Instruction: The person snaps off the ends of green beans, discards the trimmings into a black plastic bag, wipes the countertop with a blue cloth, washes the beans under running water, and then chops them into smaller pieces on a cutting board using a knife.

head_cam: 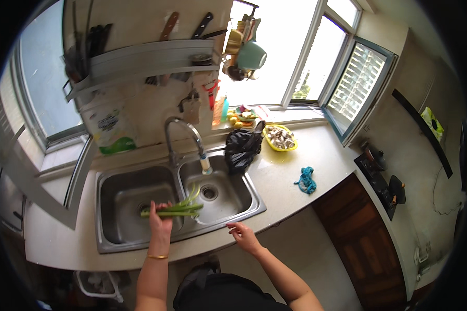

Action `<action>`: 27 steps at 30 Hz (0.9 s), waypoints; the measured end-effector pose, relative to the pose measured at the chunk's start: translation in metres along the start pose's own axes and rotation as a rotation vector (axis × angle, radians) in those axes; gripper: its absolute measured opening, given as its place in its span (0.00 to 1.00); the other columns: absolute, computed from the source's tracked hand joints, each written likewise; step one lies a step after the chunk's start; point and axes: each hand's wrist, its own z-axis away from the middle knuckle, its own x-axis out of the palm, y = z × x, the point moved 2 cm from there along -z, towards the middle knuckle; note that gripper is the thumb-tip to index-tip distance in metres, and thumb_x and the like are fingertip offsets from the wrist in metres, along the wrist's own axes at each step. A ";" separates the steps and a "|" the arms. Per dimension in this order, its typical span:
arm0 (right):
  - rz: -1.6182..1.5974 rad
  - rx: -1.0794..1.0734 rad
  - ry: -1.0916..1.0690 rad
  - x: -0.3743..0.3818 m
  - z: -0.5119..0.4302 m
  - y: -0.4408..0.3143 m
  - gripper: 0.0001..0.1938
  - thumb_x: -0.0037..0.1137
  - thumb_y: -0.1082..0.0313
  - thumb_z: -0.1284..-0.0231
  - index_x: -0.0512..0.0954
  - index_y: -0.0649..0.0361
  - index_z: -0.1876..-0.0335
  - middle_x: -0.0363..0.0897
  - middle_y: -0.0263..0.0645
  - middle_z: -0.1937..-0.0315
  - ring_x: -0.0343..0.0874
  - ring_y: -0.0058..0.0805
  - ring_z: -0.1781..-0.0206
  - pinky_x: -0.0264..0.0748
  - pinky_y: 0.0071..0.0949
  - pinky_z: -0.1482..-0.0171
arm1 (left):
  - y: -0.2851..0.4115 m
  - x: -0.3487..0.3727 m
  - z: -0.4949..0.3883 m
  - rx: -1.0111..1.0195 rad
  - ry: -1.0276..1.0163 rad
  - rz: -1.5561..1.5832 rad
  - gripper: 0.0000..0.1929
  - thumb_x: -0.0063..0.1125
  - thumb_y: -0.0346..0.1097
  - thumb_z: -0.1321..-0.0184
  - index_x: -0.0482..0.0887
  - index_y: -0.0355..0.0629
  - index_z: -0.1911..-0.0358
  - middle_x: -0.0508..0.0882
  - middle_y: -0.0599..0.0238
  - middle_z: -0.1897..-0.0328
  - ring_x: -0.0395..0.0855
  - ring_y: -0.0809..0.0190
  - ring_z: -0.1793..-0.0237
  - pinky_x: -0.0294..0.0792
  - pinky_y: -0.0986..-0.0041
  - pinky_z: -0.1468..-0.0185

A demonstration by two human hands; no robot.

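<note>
My left hand is closed around a bunch of green leafy-vegetable stalks over the divider of a double steel sink. The stalks point right, their ends above the right basin. My right hand hovers by the sink's front rim, fingers curled and apart, holding nothing. A chrome gooseneck faucet rises behind the divider, its spout over the right basin. A black plastic bag rests at the back right corner of the sink, beside a yellow basket of cut mushrooms.
A blue-green cloth lies on the counter to the right. An open cabinet door juts in at left. Knives stand in the wall rack. A stove is at far right, a white-rimmed bin below left.
</note>
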 end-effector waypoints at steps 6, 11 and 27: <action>-0.125 0.057 0.100 0.040 0.077 -0.008 0.14 0.51 0.80 0.34 0.80 0.63 0.46 0.84 0.41 0.54 0.85 0.26 0.56 0.81 0.24 0.53 | 0.076 -0.006 0.054 0.205 -0.019 -0.096 0.19 0.62 0.47 0.34 0.76 0.44 0.79 0.80 0.60 0.76 0.80 0.57 0.68 0.77 0.56 0.42; -0.149 0.129 0.072 0.092 0.147 0.001 0.13 0.50 0.81 0.34 0.79 0.64 0.47 0.84 0.42 0.55 0.85 0.26 0.57 0.81 0.23 0.54 | 0.132 -0.119 0.075 0.269 0.387 -0.172 0.15 0.57 0.43 0.29 0.72 0.45 0.71 0.79 0.63 0.69 0.80 0.59 0.62 0.75 0.61 0.44; -0.092 0.008 -0.210 0.221 0.145 -0.114 0.14 0.52 0.76 0.33 0.79 0.61 0.44 0.84 0.40 0.57 0.83 0.25 0.56 0.80 0.27 0.52 | 0.208 -0.152 0.103 0.225 0.252 -0.274 0.10 0.57 0.39 0.33 0.78 0.43 0.70 0.87 0.59 0.63 0.86 0.59 0.57 0.77 0.66 0.47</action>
